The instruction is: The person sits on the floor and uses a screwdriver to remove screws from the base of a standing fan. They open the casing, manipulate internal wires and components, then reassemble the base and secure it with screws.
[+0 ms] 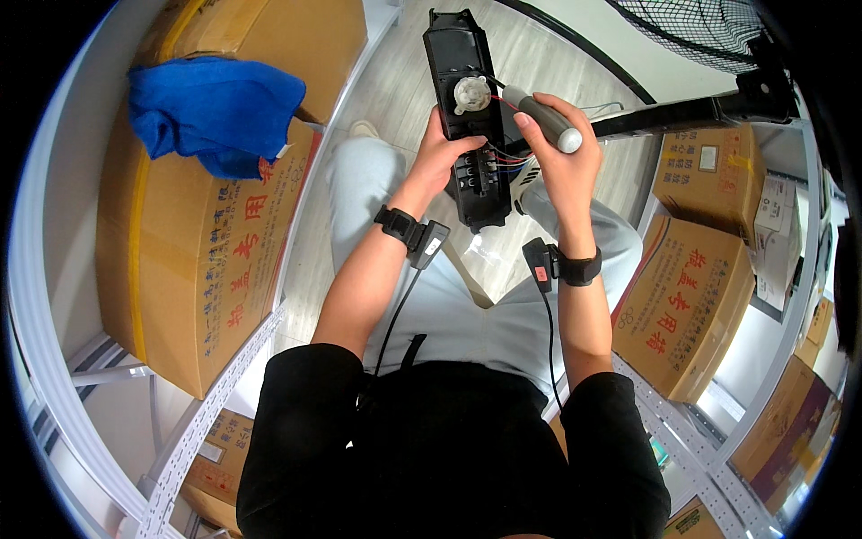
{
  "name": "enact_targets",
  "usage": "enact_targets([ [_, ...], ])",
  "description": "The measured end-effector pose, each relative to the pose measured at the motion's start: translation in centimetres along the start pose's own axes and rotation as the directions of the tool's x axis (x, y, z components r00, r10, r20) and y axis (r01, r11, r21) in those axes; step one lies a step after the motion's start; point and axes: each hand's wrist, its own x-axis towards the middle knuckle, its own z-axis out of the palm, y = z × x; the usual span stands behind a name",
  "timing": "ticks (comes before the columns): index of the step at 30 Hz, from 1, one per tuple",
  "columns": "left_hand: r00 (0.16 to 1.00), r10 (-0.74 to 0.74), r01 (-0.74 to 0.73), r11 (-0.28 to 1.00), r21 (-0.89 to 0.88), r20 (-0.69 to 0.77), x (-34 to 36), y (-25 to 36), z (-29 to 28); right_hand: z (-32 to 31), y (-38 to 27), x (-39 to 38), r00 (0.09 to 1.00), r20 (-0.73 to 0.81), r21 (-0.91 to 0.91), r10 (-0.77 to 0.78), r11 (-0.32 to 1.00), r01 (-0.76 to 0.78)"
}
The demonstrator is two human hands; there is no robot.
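A long black plastic housing (485, 205) with an open inside is held up in front of me, over my legs. My left hand (440, 153) grips its left edge, and the thumb lies across the inside. A round whitish part (471, 94) sits in the upper half of the housing. Thin coloured wires (510, 160) come out of its right side. The fingers of my right hand (566, 148) are wrapped round the grey handle of a screwdriver (541, 117). Its thin dark shaft points up and left, over the housing near the round part. Whether the tip touches anything, I cannot tell.
A black pole (664, 119) runs to the right from behind my right hand, below a black mesh grille (687, 31). Large cardboard boxes stand on shelves at the left (206, 234) and right (687, 305). A blue cloth (220, 108) lies over the left boxes.
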Motion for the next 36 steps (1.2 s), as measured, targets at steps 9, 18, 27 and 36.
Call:
enact_targets([
  [9, 1.0, -0.001, 0.001, 1.0, 0.011, 0.002, 0.5, -0.7, -0.5, 0.0, 1.0, 0.0, 0.999, -0.012, 0.057, 0.043, 0.997, -0.042],
  [18, 0.979, 0.204, -0.205, 0.977, 0.06, 0.027, 0.2, 0.2, -0.1, -4.1, -0.3, -2.8, 0.963, 0.011, 0.457, 0.268, 0.856, -0.243],
  [27, 0.998, 0.043, -0.045, 0.998, 0.039, 0.042, 0.3, -0.4, -0.7, -5.5, 0.8, -4.9, 0.945, 0.031, 0.468, 0.326, 0.831, -0.302],
  [36, 0.999, 0.015, -0.018, 0.997, 0.081, 0.035, 0.2, -0.3, -0.6, -5.6, 0.8, -5.1, 0.947, 0.056, 0.467, 0.315, 0.831, -0.304],
])
